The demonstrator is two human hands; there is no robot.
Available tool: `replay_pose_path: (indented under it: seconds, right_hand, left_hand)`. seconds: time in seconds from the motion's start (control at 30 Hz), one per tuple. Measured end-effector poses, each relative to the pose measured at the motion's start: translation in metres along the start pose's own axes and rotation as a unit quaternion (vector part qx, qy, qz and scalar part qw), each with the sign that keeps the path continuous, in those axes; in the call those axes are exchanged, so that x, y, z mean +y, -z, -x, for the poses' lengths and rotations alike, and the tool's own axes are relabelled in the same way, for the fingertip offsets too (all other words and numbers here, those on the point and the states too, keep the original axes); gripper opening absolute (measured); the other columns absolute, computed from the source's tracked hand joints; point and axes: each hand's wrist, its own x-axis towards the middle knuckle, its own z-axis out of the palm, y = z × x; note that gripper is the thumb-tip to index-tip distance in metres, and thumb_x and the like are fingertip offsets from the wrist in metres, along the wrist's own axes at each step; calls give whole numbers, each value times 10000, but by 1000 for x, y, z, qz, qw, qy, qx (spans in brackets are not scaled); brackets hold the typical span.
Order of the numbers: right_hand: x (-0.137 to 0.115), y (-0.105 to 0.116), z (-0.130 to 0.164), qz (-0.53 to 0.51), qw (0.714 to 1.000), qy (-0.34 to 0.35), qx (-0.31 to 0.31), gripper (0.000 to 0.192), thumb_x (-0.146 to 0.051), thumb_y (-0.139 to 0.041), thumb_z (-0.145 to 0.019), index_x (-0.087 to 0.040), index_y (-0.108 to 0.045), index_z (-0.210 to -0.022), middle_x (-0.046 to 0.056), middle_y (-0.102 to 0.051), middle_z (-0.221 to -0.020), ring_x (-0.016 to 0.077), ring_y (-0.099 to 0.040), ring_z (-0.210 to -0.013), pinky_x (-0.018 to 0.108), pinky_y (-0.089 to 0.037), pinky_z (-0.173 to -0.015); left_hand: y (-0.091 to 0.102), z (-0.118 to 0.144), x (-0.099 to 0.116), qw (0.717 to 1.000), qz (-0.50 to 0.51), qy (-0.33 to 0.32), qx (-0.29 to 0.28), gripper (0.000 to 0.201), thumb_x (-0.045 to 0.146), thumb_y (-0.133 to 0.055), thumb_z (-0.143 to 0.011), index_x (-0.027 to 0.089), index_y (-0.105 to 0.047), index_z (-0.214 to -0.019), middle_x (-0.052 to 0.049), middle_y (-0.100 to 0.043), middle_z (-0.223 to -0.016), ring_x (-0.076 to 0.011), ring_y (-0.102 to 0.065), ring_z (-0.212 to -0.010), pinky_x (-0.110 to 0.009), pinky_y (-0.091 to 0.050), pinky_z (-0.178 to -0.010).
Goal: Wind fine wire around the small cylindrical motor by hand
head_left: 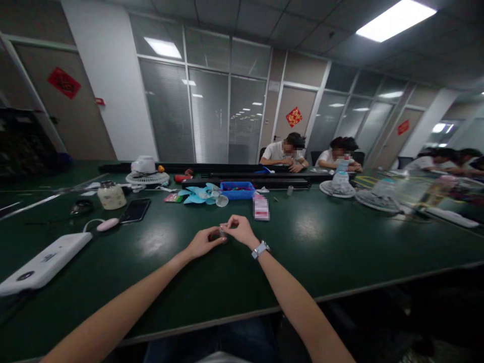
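Observation:
Just above the green table, my left hand (205,242) has its thumb and fingers closed round a small, greyish, see-through cylinder (222,233). It looks upright; its exact kind is too small to make out. At its top, the fingertips of my right hand (239,229) are pinched together, with a watch (260,249) on that wrist. Beyond my hands lie a light-blue fan blade (200,193), a blue bin (237,190) holding small dark and red parts, and a pink-and-white pack (261,207) with a blurred face.
To the left are a white power strip (47,262), a phone (135,210), a cream flask (111,195) and a fan part (147,174). A small clear cylinder (290,190) stands farther right. Long black bars (260,182) cross the table. People (285,154) sit opposite, beside fan parts (338,188).

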Motion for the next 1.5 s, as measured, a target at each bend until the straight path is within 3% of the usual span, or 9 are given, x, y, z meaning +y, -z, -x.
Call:
replay_pose_path:
  seconds: [0.13, 0.23, 0.37, 0.63, 0.77, 0.97, 1.23, 1.5]
  right_hand:
    - [-3, -1, 7, 7, 1000, 7, -6, 217, -298, -608, -961, -118, -630, -1080, 66, -664, -1053, 187, -668, -922, 377, -572, -817]
    - [-3, 0, 12, -1, 1000, 9, -9, 177, -283, -663, -920, -109, -645, -889, 31, -689, -891, 174, -688, -869, 363, -573, -811]
    - [-5, 1, 13, -24, 1000, 6, 4, 234, -289, -741, -809, -160, -580, -698, 18, -691, -762, 217, -728, -912, 331, -559, -829]
    - [-18, 0, 15, -57, 998, 5, 31, 307, -349, -800, -715, -181, -545, -681, 90, -742, -871, 252, -735, -927, 359, -570, -812]
    - [-19, 2, 16, -54, 998, -1, 39, 339, -359, -803, -711, -185, -519, -647, 67, -725, -751, 261, -750, -845, 357, -579, -750]
    - [-19, 3, 17, -35, 999, -1, 32, 283, -300, -753, -763, -191, -512, -661, 38, -708, -737, 260, -751, -897, 341, -574, -777]
    - [-31, 4, 22, -17, 1000, 5, 15, 177, -260, -729, -786, -182, -586, -716, 74, -748, -903, 235, -731, -974, 350, -564, -863]
    - [-31, 4, 18, 5, 1000, 2, 13, 160, -251, -711, -803, -178, -592, -724, 43, -725, -813, 218, -735, -897, 346, -570, -844]
  left_hand:
    - [1, 7, -3, 1000, 14, -26, -9, 268, 345, -604, -980, 151, -614, -1165, -37, -680, -977, -188, -675, -782, -360, -571, -716]
    - [0, 12, -4, 999, 26, -25, -10, 271, 356, -597, -982, 153, -619, -1160, -30, -679, -946, -194, -669, -786, -371, -560, -733]
    - [0, 13, -4, 999, 36, -8, -12, 274, 347, -615, -971, 154, -616, -1165, -42, -675, -994, -206, -670, -834, -391, -559, -766]
    - [3, 16, 7, 1000, 16, 8, -15, 262, 323, -620, -972, 151, -613, -1170, -58, -671, -1066, -207, -679, -858, -388, -576, -761]
    - [4, 16, 7, 1000, 2, 1, -14, 286, 315, -613, -977, 159, -594, -1215, -61, -670, -1081, -209, -682, -863, -392, -580, -764]
    - [3, 16, 7, 1000, -3, -5, -10, 283, 304, -612, -979, 161, -593, -1222, -65, -668, -1098, -215, -682, -885, -403, -580, -781]
    - [3, 16, 7, 1000, -8, -3, -13, 266, 314, -610, -981, 156, -606, -1194, -64, -673, -1085, -208, -685, -869, -393, -583, -770]
    - [4, 16, 10, 1000, -3, 4, -12, 295, 325, -610, -979, 160, -591, -1223, -63, -671, -1082, -208, -684, -860, -395, -581, -766]
